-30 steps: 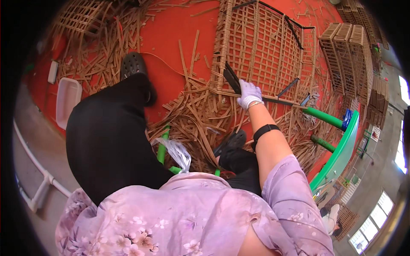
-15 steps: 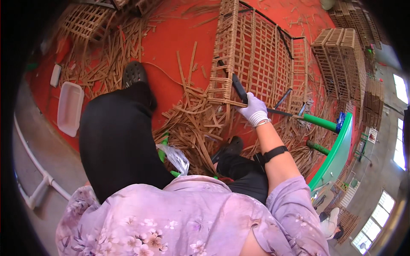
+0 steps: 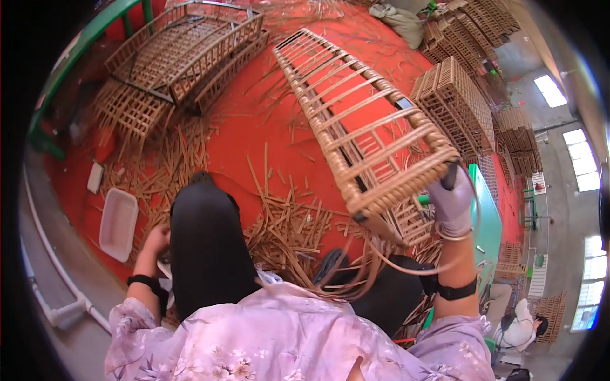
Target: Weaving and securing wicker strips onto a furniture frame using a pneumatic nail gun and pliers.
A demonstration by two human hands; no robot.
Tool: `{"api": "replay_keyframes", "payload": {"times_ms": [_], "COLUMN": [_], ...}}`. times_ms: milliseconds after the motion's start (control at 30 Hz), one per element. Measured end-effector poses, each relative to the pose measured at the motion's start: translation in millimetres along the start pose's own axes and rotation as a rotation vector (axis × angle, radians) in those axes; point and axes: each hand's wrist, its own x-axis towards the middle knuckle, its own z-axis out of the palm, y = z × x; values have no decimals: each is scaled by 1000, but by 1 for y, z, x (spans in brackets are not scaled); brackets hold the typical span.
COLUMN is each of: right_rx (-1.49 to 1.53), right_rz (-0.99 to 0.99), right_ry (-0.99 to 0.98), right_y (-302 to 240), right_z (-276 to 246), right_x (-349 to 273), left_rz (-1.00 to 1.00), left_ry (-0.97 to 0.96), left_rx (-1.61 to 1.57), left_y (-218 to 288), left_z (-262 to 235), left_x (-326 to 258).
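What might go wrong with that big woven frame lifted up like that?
The right hand alone holds the long frame by its near corner, so it may tip or slip. Loose strands hanging from it could snag. The left hand is down among the cut strips, which might scratch bare skin.

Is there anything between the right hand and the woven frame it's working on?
Nothing visible: the gloved right hand already grips the near corner of the woven frame, with loose cane strands trailing beside it. The left hand is apart, low beside the white tray.
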Motion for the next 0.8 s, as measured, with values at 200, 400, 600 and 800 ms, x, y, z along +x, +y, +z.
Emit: {"api": "replay_keyframes", "payload": {"times_ms": [200,400,600,800], "right_rx": [460,348,456,590], "right_rz": [-3,-101,-96,-131], "right_ry": [48,-19,-156,38], "right_y": [-6,-4,-15,14], "right_z": [-39,-45,-55,-67], "right_x": [-44,-67,-73,-76], "left_rz": [800,1485,1719,1702], "left_ry": [577,133,243,287], "left_rx": [58,666,852,909], "left_y": [262,406,398,447], "left_z": [-80,-10,-7,-13], "left_x": [-59,-124,-123,-183]}}
